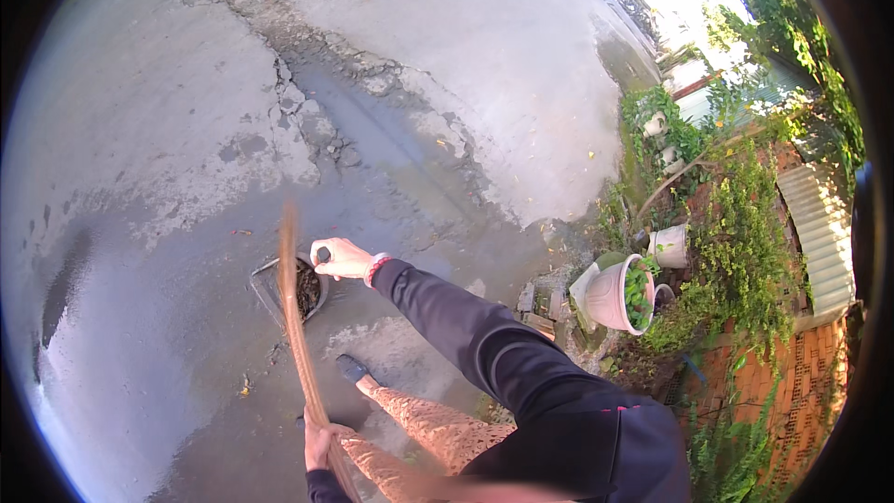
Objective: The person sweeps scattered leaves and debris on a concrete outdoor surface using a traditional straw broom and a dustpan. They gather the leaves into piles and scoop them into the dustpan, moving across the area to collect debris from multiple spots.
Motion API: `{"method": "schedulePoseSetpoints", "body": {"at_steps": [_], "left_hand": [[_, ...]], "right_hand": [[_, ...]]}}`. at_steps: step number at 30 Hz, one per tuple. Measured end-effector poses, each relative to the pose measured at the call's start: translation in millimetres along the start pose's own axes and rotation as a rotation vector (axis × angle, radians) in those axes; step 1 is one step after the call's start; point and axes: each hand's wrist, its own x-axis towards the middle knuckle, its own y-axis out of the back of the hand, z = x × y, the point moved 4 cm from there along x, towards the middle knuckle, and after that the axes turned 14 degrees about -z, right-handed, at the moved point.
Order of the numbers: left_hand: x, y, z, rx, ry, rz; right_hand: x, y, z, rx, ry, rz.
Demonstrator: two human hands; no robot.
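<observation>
Right hand [345,259] closed on a black round-ended handle [323,254] at the grey open-topped scoop [323,292]. Left hand [319,442], bodyward of scoop, wrapped around a long tan broom-like shaft [298,340], which crosses over it. Judged: gathering partly done; dark crumbly debris [305,291] inside scoop, yellowish litter [246,387] left bodyward of it. Counts: scoop 1, handle 1, shaft 1, visible hands 2.

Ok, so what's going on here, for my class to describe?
The person's left hand grips a long brown broom-like bundle, crossing in view over a grey container of dark debris. The right hand grips a black round-ended handle; whether that joins the container isn't clear. Wet grey concrete lies below.
</observation>
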Motion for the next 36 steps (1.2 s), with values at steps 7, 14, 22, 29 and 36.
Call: {"method": "schedulePoseSetpoints", "body": {"at_steps": [7,14,22,29,36], "left_hand": [[-127,55,-18,-0.113,0.181,0.334],[-161,146,-106,-0.311,0.372,0.611],[-68,18,-165,-0.435,0.181,0.613],[-28,-103,-76,-0.349,0.231,0.089],[-87,-74,-45,-0.267,0.116,0.064]], "right_hand": [[16,-2,19,-0.225,0.032,0.128],[9,-8,26,-0.114,0.167,0.244],[-29,17,47,-0.102,-0.032,0.115],[-30,23,52,-0.083,-0.086,0.084],[-35,17,50,-0.075,-0.027,0.111]]}}
